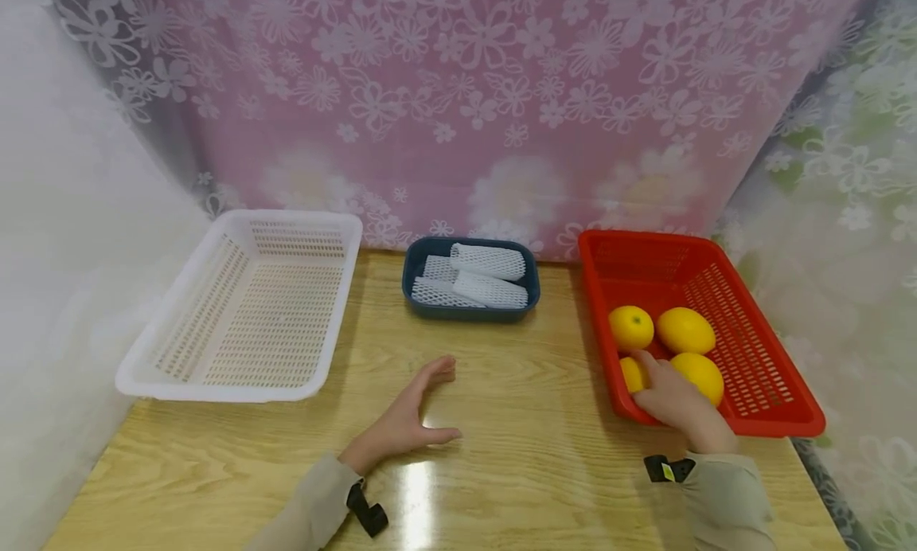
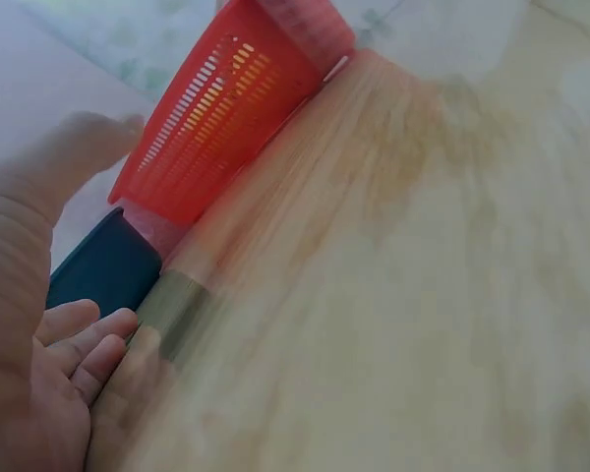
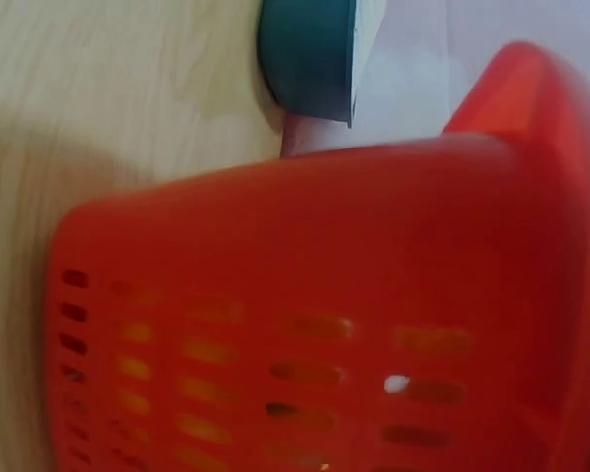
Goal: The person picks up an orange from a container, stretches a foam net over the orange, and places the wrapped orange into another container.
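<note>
We note right hand [image 1: 676,396] inside red slotted plastic basket [image 1: 788,423], right side; thumb and fingers clamped on near-left yellow oval fruit [image 1: 632,375], straddling it, probably for purchase on curved skin. Basket walls likely keep fruit from rolling. Left hand [image 1: 403,422], over wooden table [image 1: 530,479]: thumb, fingers apart, holding nothing.

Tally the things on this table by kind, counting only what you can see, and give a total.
Yellow fruit: 4
White foam nets: 4
Baskets, one white basket and one red basket: 2
Blue tub: 1
Total: 11
</note>
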Motion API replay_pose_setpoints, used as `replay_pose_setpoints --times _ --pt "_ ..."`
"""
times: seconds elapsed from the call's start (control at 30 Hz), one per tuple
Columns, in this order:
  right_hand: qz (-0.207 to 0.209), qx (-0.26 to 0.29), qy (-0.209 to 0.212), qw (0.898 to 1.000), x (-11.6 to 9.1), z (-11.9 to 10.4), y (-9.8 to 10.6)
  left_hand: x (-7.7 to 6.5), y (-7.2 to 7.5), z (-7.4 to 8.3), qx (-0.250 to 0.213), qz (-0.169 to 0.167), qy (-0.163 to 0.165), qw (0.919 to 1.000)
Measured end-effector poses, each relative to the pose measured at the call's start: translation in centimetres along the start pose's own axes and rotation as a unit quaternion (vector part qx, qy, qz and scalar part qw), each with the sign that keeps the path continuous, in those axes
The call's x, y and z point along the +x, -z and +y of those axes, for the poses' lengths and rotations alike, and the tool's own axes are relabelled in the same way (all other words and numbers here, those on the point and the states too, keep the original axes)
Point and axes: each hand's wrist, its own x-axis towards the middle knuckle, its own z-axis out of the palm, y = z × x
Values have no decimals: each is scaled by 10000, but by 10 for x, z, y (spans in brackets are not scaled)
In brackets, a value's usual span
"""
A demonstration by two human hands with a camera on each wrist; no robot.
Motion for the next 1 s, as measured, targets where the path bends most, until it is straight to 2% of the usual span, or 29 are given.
replay_pose_setpoints --times 0.1,0.2,0.43,0.57,0.83,1.0 --pt "-249 113 65 9996 3 -2 0 1 -1 -3 -127 192 97 9997" --pt "-255 132 68 9996 4 -2 0 3 -1 0 -163 308 201 9992" --pt "8 113 184 9998 4 1 0 7 3 28 -399 310 206 9985" --pt "304 136 190 9993 0 1 2 8 6 36 -441 220 345 9982" --pt "934 465 222 9943 -20 -11 18 8 6 35 -449 287 265 9982" --pt "1665 712 347 9829 -35 -29 30 8 6 33 -367 276 190 9988"
